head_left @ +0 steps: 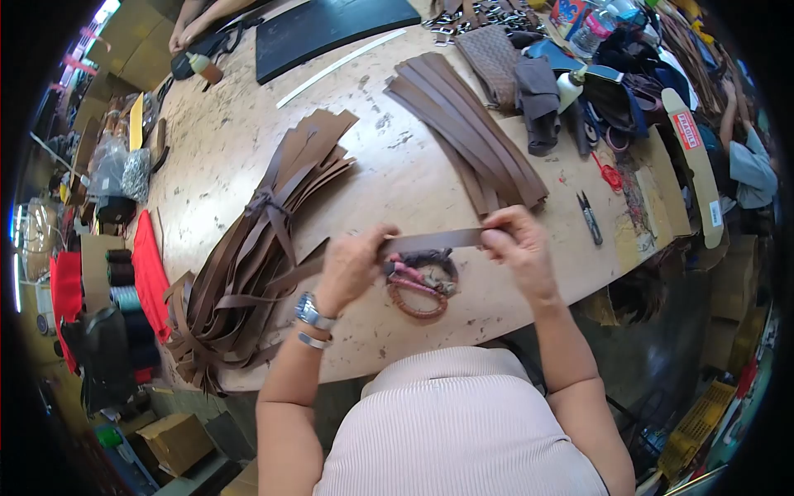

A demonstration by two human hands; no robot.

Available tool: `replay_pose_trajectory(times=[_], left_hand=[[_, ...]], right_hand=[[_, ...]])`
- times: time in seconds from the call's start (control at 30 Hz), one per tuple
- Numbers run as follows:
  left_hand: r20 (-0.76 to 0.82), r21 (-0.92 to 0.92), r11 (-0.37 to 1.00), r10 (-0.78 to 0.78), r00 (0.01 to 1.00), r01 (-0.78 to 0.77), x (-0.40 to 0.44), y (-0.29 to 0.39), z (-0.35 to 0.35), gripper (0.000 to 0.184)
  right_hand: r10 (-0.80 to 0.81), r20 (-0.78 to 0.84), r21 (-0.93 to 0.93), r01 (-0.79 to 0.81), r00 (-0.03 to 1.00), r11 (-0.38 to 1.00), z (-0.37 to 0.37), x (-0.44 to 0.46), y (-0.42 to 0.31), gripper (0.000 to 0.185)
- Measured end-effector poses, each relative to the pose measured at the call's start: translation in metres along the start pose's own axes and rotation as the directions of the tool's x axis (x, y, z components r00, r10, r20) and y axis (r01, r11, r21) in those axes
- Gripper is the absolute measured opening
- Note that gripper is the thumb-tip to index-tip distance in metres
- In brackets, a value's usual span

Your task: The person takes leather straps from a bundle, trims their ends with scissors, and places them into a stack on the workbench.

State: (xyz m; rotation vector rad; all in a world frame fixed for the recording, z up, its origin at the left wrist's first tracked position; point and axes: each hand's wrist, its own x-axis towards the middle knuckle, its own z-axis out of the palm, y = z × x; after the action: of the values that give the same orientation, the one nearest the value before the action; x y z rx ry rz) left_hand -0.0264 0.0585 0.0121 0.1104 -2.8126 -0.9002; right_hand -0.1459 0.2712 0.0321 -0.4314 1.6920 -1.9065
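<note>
A brown leather strip (434, 240) is stretched between my two hands above the near part of the table. My left hand (354, 266), with a watch on its wrist, is closed on the strip. At the strip's right end, my right hand (519, 246) pinches it between thumb and fingers. Below the strip lie braided bands (418, 299) in reddish brown, pink and dark colours, partly covered by it. To the left is a tied bundle of brown leather strips (256, 223). A second stack of strips (471, 136) lies beyond my right hand.
Thread snips (590, 219) and red cord (610, 175) lie at the right. A black board (331, 35) and a white strip (341, 68) are at the back. Another person's hands (188, 33) rest near a glue bottle (205, 68). Thread spools (124, 277) stand left.
</note>
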Motion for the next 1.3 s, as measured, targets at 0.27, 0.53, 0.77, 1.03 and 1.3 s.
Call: replay_pose_trajectory(times=[0.27, 0.53, 0.77, 1.03, 1.3], left_hand=[[-0.009, 0.563, 0.801, 0.253, 0.967, -0.204, 0.142, -0.035, -0.026, 0.013], [-0.131, 0.781, 0.616, 0.330, 0.935, -0.108, 0.267, -0.038, 0.016, 0.043], [0.046, 0.492, 0.853, 0.173, 0.984, -0.173, 0.214, -0.019, 0.086, 0.038], [-0.104, 0.084, 0.990, 0.122, 0.987, -0.114, 0.156, -0.018, 0.057, 0.037], [-0.550, 0.269, 0.933, -0.055, 0.833, 0.239, -0.043, -0.058, -0.057, 0.019]], right_hand=[[0.000, -0.268, 0.141, 0.039, 0.963, 0.989, -0.104, -0.002, 0.005, 0.011], [0.010, -0.369, 0.105, 0.031, 0.929, 0.994, -0.095, 0.031, 0.027, 0.011], [0.013, -0.455, -0.021, -0.025, 0.890, 0.999, -0.079, 0.039, 0.042, 0.009], [-0.347, -0.362, -0.748, -0.047, 0.865, 0.663, -0.079, 0.037, 0.043, 0.013], [-0.449, -0.123, -0.756, 0.209, 0.885, 0.620, -0.029, 0.013, 0.043, 0.009]])
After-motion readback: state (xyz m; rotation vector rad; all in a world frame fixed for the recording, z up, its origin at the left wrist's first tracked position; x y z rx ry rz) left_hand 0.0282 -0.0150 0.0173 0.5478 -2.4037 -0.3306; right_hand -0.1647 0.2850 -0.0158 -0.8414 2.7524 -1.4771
